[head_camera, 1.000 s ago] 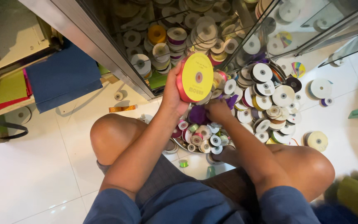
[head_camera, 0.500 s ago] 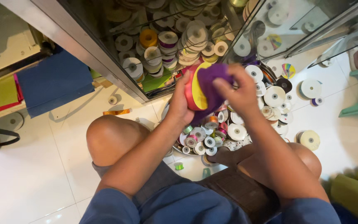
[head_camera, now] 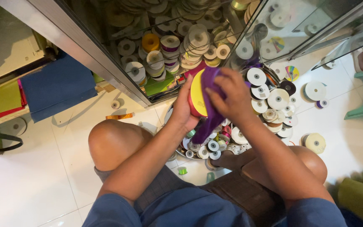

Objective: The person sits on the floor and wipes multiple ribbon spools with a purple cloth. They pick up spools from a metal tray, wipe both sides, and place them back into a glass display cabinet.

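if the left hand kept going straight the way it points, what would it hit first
Probably the stacked ribbon spools inside the glass cabinet. The left hand points up-frame while holding the yellow-faced spool; depth is unclear.

glass cabinet (head_camera: pixel 106 63) at 12 o'clock, its shelf packed with stacked ribbon spools (head_camera: pixel 198 42). loose white spools (head_camera: pixel 278 98) lie on the white floor tiles (head_camera: pixel 30 185) at 3 o'clock. blue folded sheet (head_camera: pixel 55 86) at 10 o'clock. green roll (head_camera: pixel 358 195) at 4 o'clock.
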